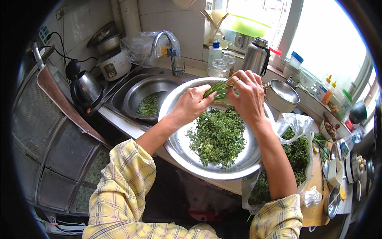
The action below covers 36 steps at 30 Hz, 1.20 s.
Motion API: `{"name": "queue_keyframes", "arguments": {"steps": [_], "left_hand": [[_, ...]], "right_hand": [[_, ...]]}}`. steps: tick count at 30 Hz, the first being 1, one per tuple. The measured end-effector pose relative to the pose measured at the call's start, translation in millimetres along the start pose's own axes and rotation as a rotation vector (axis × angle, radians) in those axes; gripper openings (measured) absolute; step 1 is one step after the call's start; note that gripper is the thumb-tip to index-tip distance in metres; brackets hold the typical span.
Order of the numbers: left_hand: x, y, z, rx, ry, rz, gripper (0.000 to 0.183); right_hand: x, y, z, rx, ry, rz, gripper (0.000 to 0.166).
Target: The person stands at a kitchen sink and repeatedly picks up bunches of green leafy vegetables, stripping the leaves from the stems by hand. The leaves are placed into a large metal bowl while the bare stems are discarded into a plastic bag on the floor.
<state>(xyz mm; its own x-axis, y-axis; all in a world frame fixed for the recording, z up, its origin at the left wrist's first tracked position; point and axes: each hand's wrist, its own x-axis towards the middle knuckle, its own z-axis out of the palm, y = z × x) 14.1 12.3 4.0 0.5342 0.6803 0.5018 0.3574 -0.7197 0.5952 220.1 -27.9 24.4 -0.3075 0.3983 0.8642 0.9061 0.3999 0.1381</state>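
Observation:
A bunch of thin green stems (220,89) is held over the far side of a wide metal basin (176,155). My left hand (192,101) grips the bunch between thumb and fingers. At the bunch's right end, my right hand (246,92) pinches some of the stems, its fingers bent; the exact contact is partly hidden behind them. Below both hands, a loose heap of small-leaved green herbs (219,137) lies in the basin. To the right, an open clear plastic bag (294,127) holds more of the greens (294,152), partly covered by my right forearm.
Left of the basin, a sink (119,98) holds a metal bowl (131,95) with green bits in water, under a faucet (173,53). A rice cooker (113,65) and kettle (86,88) stand farther left. Glass jars (218,69) and a steel flask (255,56) stand behind the basin.

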Motion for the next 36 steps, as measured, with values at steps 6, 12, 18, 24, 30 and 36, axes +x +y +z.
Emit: {"name": "queue_keyframes", "arguments": {"steps": [6, 12, 18, 24, 30, 36], "left_hand": [[0.5, 0.2, 2.3, -0.003, 0.042, 0.016, 0.029], [3.3, -9.9, 2.0, -0.025, 0.062, 0.047, 0.029], [3.6, -9.7, 1.8, 0.055, 0.064, 0.05, 0.031], [4.8, -11.6, 1.9, 0.103, 0.067, 0.003, 0.033], [3.2, -11.2, 1.1, 0.016, 0.118, 0.013, 0.031], [4.8, -12.4, 3.1, -0.002, 0.119, 0.03, 0.032]], "right_hand": [[-3.5, 13.9, -0.8, 0.282, 0.028, 0.223, 0.008], [-5.5, 14.1, 0.3, 0.365, -0.024, 0.245, 0.007], [-4.9, 9.0, 1.2, 0.352, -0.09, 0.333, 0.013], [-1.9, 2.8, -3.3, 0.393, -0.03, 0.242, 0.018], [-3.2, 3.2, -5.9, 0.226, -0.013, 0.167, 0.021], [-3.9, 5.8, -1.6, 0.15, 0.002, 0.158, 0.022]]}}
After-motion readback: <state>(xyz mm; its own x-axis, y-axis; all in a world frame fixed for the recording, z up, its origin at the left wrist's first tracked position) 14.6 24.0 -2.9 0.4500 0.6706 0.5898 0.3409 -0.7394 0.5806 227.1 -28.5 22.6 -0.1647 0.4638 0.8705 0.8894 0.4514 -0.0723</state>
